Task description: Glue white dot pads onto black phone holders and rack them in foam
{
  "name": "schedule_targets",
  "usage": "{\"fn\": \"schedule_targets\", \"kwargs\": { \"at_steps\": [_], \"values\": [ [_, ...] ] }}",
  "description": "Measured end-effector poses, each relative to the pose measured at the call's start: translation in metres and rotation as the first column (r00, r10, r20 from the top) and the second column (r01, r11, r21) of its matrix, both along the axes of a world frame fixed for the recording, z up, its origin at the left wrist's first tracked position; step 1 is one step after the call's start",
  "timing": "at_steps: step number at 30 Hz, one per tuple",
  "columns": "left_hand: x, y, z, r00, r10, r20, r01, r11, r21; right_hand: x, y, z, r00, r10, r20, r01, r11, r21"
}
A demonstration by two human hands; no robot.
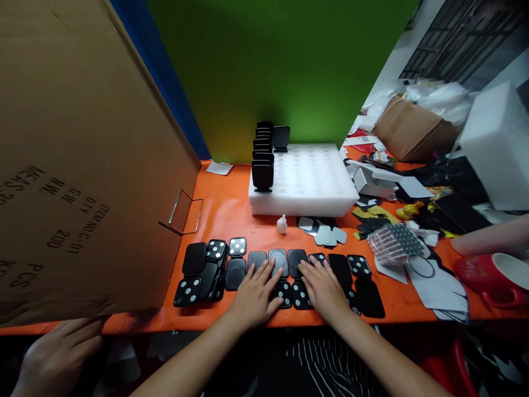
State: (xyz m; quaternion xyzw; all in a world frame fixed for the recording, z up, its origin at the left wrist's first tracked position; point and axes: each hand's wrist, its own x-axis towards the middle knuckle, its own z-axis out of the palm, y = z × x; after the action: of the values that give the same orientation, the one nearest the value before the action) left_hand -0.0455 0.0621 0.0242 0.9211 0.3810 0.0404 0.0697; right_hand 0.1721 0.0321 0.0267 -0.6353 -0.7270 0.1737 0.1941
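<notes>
Opened square black compacts, some halves dotted white, lie in a row on the orange table (223,198). My left hand (255,292) rests flat over the compacts left of the middle, fingers spread, near one with a shiny grey face (278,261). Flat on the compacts just right of it lies my right hand (326,289), its fingers stretched out over a dotted half (301,296). Neither hand grips anything. The palms and fingers hide parts of the compacts below. Further left, more compacts (194,257) are stacked and overlapping.
Behind the row stands a white foam block (303,193) with black compacts (263,175) upright along its left side. A small white bottle (281,225) and loose silvery squares (326,236) lie before it. A cardboard box (103,138), red mug (496,278) and another person's hand (61,353) flank the workspace.
</notes>
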Motion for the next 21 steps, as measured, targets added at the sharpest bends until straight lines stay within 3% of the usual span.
{"fn": "schedule_targets", "kwargs": {
  "at_steps": [2, 3, 5, 7, 9, 13, 18, 21],
  "values": [
    [-0.006, -0.005, 0.001, 0.997, 0.075, 0.004, -0.075, 0.997, 0.027, -0.006, 0.019, 0.005, 0.937, -0.146, -0.317, 0.126, 0.989, -0.081],
    [-0.009, -0.007, 0.000, 0.992, 0.127, 0.004, -0.127, 0.991, 0.042, -0.010, 0.031, 0.007, 0.834, -0.242, -0.495, 0.174, 0.968, -0.180],
    [-0.015, -0.011, -0.002, 0.973, 0.229, 0.002, -0.229, 0.971, 0.070, -0.021, 0.059, 0.009, 0.504, -0.422, -0.754, 0.135, 0.900, -0.414],
    [-0.019, -0.013, -0.006, 0.952, 0.306, -0.001, -0.305, 0.948, 0.088, -0.034, 0.086, 0.008, 0.184, -0.533, -0.826, -0.029, 0.837, -0.547],
    [-0.021, -0.015, -0.010, 0.934, 0.358, 0.001, -0.356, 0.929, 0.098, -0.044, 0.110, 0.005, 0.010, -0.591, -0.807, -0.132, 0.799, -0.587],
    [-0.023, -0.017, -0.012, 0.923, 0.383, 0.016, -0.383, 0.918, 0.101, -0.052, 0.136, -0.002, -0.096, -0.647, -0.756, -0.126, 0.762, -0.636],
    [-0.026, -0.023, -0.009, 0.913, 0.403, 0.060, -0.407, 0.908, 0.094, -0.055, 0.131, 0.000, -0.039, -0.611, -0.790, -0.109, 0.789, -0.605],
    [-0.028, -0.026, -0.008, 0.901, 0.420, 0.107, -0.428, 0.901, 0.073, -0.066, 0.122, 0.007, -0.054, -0.562, -0.825, -0.070, 0.826, -0.559]
  ]
}}
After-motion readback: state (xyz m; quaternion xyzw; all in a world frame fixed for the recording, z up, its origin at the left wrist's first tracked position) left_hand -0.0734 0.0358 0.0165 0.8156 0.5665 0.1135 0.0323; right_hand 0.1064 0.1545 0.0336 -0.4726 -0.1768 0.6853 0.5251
